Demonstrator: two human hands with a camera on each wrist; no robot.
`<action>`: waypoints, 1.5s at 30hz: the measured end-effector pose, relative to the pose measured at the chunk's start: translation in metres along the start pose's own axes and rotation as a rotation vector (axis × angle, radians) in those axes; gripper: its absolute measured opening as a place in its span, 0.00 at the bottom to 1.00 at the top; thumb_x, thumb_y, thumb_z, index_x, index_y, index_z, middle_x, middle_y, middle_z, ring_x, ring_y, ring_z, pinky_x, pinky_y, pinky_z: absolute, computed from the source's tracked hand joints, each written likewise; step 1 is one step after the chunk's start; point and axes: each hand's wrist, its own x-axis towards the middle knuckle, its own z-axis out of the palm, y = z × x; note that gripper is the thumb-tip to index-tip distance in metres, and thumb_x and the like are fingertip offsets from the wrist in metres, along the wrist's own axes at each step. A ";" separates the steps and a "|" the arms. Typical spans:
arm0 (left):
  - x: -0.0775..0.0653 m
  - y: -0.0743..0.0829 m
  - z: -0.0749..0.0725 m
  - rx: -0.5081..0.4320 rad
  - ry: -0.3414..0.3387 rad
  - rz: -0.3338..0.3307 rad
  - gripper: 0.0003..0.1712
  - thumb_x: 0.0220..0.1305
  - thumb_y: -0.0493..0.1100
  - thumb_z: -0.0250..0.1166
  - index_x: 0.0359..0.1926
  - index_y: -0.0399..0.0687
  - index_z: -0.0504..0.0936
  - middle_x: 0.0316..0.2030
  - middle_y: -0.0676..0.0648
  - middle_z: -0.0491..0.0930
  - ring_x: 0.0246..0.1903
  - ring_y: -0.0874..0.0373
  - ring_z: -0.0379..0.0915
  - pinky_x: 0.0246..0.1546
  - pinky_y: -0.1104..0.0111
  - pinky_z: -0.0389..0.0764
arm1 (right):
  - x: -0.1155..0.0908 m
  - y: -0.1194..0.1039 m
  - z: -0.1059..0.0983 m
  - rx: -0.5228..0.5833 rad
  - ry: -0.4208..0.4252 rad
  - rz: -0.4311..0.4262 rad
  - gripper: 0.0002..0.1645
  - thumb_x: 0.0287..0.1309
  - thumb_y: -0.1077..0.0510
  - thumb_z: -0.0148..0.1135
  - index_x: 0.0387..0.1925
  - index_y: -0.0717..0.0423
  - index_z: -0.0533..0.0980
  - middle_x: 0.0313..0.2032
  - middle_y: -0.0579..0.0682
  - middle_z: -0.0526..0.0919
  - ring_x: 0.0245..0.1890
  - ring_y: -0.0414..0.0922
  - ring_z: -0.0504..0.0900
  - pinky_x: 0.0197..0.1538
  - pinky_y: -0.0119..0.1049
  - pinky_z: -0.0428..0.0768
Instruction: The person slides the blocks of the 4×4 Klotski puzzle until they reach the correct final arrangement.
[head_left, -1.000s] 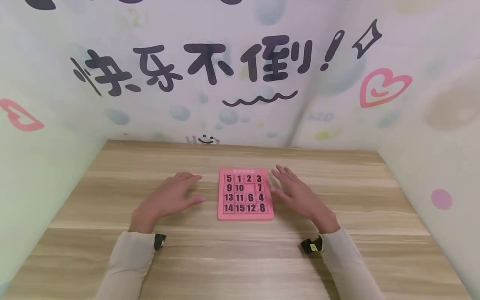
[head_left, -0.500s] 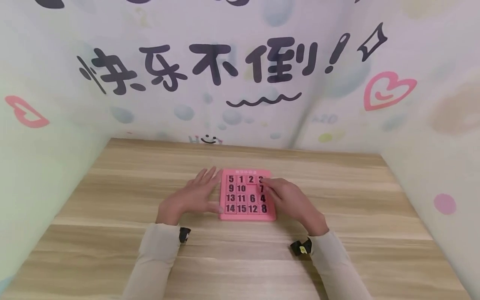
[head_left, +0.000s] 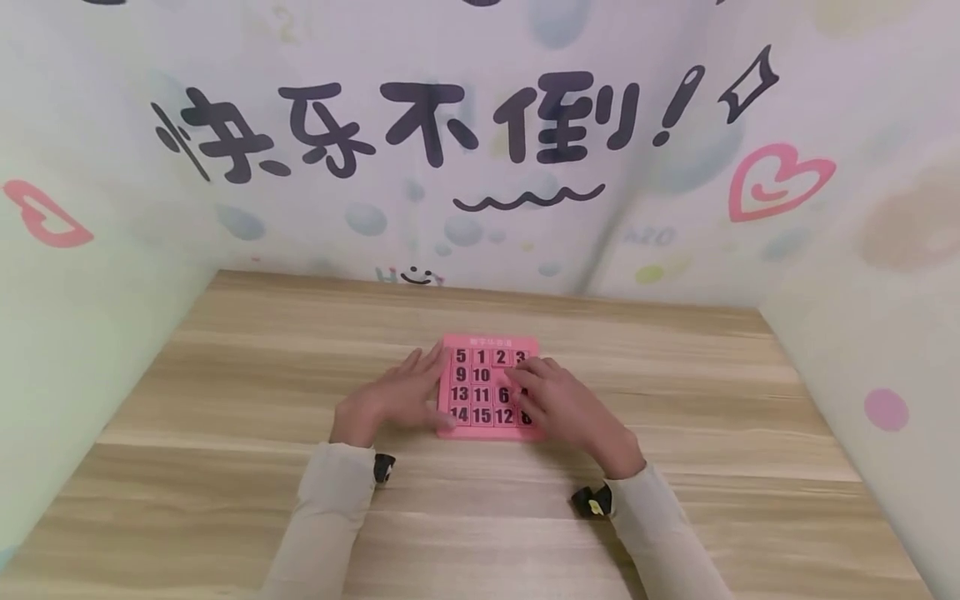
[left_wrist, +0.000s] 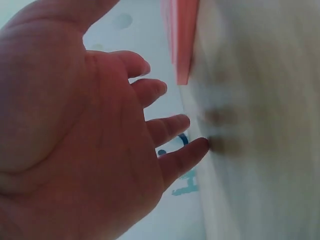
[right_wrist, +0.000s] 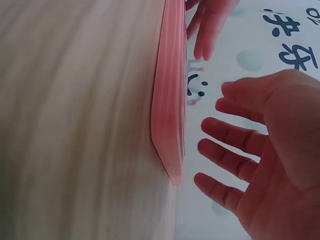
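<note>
A pink number slide puzzle [head_left: 491, 432] lies flat on the wooden table, with black-numbered tiles and an empty slot in the second row. My left hand [head_left: 399, 395] is at its left side, the thumb by the lower left corner and the fingers spread along the upper left edge. In the left wrist view, that hand's fingertips [left_wrist: 200, 145] reach down close to the tabletop. My right hand [head_left: 566, 408] is over the right column, its loosely bent fingers covering the 7 and 4 tiles. The right wrist view shows a gap between these fingers and the puzzle's side [right_wrist: 167, 105].
The wooden table [head_left: 480, 533] extends around the puzzle on all sides. Behind it stands a white printed wall [head_left: 337, 242] with large dark characters, and further walls close off the left and right. Each wrist wears a black strap [head_left: 592, 502].
Both hands have come inward from beside the puzzle. The left hand now meets its left edge, and the right hand has moved left over the right-hand tiles.
</note>
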 end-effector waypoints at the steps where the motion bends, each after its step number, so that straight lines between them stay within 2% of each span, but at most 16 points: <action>1: 0.000 0.000 0.001 0.005 0.000 -0.001 0.63 0.60 0.62 0.67 0.79 0.49 0.33 0.79 0.49 0.27 0.77 0.42 0.22 0.76 0.47 0.37 | -0.001 -0.001 0.001 -0.002 -0.010 -0.001 0.23 0.71 0.52 0.56 0.62 0.55 0.77 0.55 0.50 0.79 0.56 0.48 0.76 0.62 0.46 0.77; 9: 0.001 0.002 0.005 0.025 0.007 -0.017 0.65 0.56 0.61 0.71 0.79 0.48 0.37 0.79 0.49 0.28 0.78 0.44 0.23 0.76 0.46 0.36 | 0.000 -0.003 0.004 -0.057 -0.025 -0.095 0.16 0.67 0.56 0.60 0.54 0.56 0.82 0.53 0.50 0.84 0.58 0.51 0.77 0.64 0.48 0.75; 14: 0.003 0.007 0.006 0.030 0.011 -0.040 0.65 0.54 0.58 0.73 0.79 0.44 0.40 0.79 0.48 0.31 0.78 0.43 0.23 0.76 0.45 0.35 | 0.000 -0.004 0.002 -0.070 -0.038 -0.106 0.17 0.66 0.57 0.61 0.53 0.56 0.82 0.54 0.50 0.83 0.59 0.52 0.76 0.62 0.51 0.75; 18: 0.006 0.007 0.005 0.026 -0.002 -0.062 0.67 0.53 0.57 0.74 0.79 0.43 0.39 0.79 0.48 0.30 0.78 0.44 0.22 0.76 0.45 0.34 | 0.000 -0.007 -0.002 -0.066 -0.070 -0.122 0.17 0.66 0.58 0.60 0.55 0.50 0.82 0.58 0.48 0.83 0.63 0.55 0.75 0.64 0.54 0.74; 23: 0.009 0.006 0.005 0.027 -0.006 -0.069 0.68 0.52 0.57 0.75 0.79 0.43 0.38 0.79 0.48 0.29 0.77 0.43 0.21 0.76 0.45 0.32 | -0.002 -0.014 -0.009 -0.063 -0.121 -0.091 0.17 0.67 0.56 0.60 0.56 0.44 0.82 0.62 0.46 0.79 0.66 0.57 0.72 0.64 0.58 0.73; 28: 0.010 0.006 0.006 0.030 -0.013 -0.072 0.68 0.52 0.57 0.75 0.79 0.43 0.38 0.79 0.47 0.29 0.77 0.43 0.21 0.76 0.45 0.33 | -0.005 -0.020 -0.011 -0.097 -0.159 -0.079 0.18 0.67 0.55 0.60 0.57 0.47 0.82 0.62 0.47 0.79 0.65 0.59 0.73 0.64 0.58 0.73; 37: 0.008 0.007 0.008 0.000 -0.018 -0.087 0.67 0.53 0.56 0.75 0.79 0.45 0.38 0.79 0.49 0.29 0.77 0.45 0.19 0.76 0.47 0.31 | -0.006 -0.027 -0.006 -0.215 -0.135 -0.090 0.17 0.68 0.53 0.60 0.56 0.46 0.82 0.58 0.46 0.82 0.63 0.57 0.75 0.61 0.58 0.76; 45: 0.008 0.010 0.009 -0.016 -0.006 -0.098 0.67 0.52 0.54 0.75 0.79 0.45 0.38 0.78 0.49 0.29 0.77 0.46 0.19 0.76 0.47 0.31 | -0.007 -0.031 -0.007 -0.243 -0.171 -0.042 0.18 0.69 0.54 0.59 0.58 0.47 0.81 0.61 0.47 0.80 0.64 0.58 0.74 0.62 0.58 0.75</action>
